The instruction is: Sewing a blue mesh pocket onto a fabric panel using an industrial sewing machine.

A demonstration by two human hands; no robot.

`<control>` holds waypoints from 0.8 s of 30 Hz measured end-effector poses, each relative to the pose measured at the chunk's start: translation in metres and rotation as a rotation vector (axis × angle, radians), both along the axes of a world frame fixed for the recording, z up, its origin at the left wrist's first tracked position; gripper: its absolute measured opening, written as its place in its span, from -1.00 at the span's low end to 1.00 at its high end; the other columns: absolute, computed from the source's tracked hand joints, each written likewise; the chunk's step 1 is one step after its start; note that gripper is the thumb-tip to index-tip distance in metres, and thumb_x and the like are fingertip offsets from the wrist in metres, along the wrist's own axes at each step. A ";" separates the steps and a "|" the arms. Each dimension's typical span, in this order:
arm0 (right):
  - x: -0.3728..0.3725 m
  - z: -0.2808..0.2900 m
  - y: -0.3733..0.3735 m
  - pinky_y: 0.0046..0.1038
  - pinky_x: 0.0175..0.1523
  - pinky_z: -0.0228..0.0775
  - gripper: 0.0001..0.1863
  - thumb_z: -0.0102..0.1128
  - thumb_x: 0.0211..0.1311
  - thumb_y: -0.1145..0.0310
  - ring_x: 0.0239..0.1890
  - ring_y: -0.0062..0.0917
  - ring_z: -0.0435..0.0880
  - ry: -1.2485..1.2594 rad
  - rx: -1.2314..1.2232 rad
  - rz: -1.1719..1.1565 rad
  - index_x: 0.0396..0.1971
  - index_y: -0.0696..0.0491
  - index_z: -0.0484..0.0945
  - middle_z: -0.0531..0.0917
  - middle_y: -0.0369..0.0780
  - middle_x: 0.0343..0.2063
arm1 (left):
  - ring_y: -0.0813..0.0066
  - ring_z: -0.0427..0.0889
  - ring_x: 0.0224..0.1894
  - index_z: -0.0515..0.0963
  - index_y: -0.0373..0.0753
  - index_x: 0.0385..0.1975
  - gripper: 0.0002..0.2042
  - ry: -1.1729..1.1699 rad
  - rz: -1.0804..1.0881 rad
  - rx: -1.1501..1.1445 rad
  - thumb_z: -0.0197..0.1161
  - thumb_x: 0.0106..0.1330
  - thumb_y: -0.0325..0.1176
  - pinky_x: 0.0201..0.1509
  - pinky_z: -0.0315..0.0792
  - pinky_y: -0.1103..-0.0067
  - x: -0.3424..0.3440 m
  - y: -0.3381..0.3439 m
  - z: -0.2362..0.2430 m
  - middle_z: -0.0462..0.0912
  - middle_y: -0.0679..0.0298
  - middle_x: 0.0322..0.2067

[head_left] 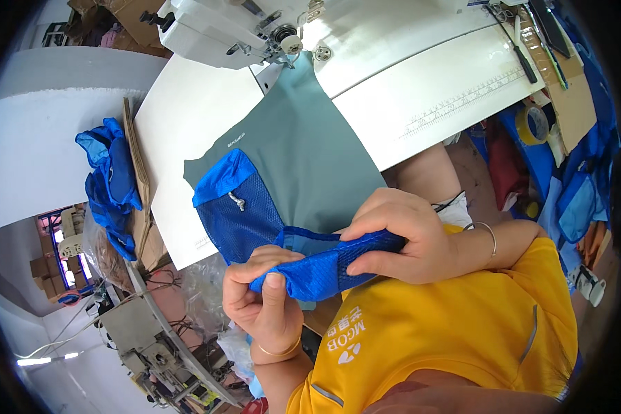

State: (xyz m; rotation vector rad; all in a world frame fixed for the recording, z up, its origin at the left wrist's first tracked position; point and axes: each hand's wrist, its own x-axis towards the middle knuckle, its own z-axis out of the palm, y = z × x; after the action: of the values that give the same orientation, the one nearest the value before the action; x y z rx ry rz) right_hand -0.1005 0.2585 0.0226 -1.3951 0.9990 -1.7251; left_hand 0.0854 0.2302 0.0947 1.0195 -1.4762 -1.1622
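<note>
Head view shows me the left hand (272, 321) and right hand (412, 240) pinching blue fabric (317, 276), which I judge could skew if pulled unevenly.

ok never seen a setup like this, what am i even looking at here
There's no robot here: it's a person working with bare hands. The one picture comes from a wide camera worn on their head and looking down, so straight edges bend near the rim. Their yellow shirt fills the lower right.

At the top is a white sewing machine on a pale table. A grey-green cloth lies across the table, one end up by the machine's needle area.

The left hand and right hand both pinch a blue bag. Its mesh part, with a short pale cord, rests partly over the cloth. Off to the right is a roll of tape.
</note>
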 end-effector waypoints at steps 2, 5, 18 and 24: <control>-0.002 0.000 -0.001 -0.48 -0.32 0.44 -0.76 0.52 0.04 0.34 -0.43 -0.39 0.65 0.022 -0.021 0.008 -0.33 0.11 0.67 0.65 -0.18 -0.47 | 0.31 0.57 -0.30 0.41 -0.29 -0.34 -0.85 -0.049 0.037 0.006 0.23 0.33 -0.39 -0.07 0.44 0.40 -0.005 0.001 0.002 0.62 0.09 -0.41; -0.002 -0.001 -0.001 -0.48 -0.33 0.45 -0.79 0.48 0.09 0.36 -0.48 -0.40 0.64 0.042 0.034 0.126 -0.34 0.11 0.67 0.65 -0.19 -0.52 | 0.37 0.56 -0.30 0.40 -0.29 -0.35 -0.86 -0.081 0.078 0.012 0.22 0.34 -0.40 -0.09 0.43 0.47 -0.008 0.000 0.004 0.62 0.09 -0.40; -0.009 0.031 -0.035 -0.43 -0.44 0.32 -0.77 0.19 0.38 0.29 -0.59 -0.30 0.51 -0.129 0.312 0.403 -0.42 0.13 0.53 0.53 -0.10 -0.61 | 0.59 0.57 -0.36 0.61 -0.38 -0.36 -0.90 -0.752 -0.131 -0.125 0.37 0.17 -0.53 -0.21 0.45 0.66 -0.033 -0.086 0.078 0.67 0.23 -0.42; 0.013 -0.011 -0.091 -0.58 -0.45 0.25 -0.73 0.09 0.47 0.30 -0.49 -0.82 0.39 -0.224 0.511 0.103 -0.41 0.17 0.52 0.42 -0.46 -0.62 | 0.68 0.51 -0.40 0.64 -0.37 -0.37 -0.94 -0.804 -0.539 -0.041 0.35 0.20 -0.53 -0.28 0.41 0.69 -0.053 -0.207 0.006 0.63 0.34 -0.48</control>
State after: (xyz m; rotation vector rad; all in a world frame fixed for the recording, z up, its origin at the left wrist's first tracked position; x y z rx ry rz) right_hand -0.0876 0.1678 0.0114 -0.8893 1.1187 -1.3834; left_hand 0.0329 0.0236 0.1008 1.1623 -2.5156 -1.1187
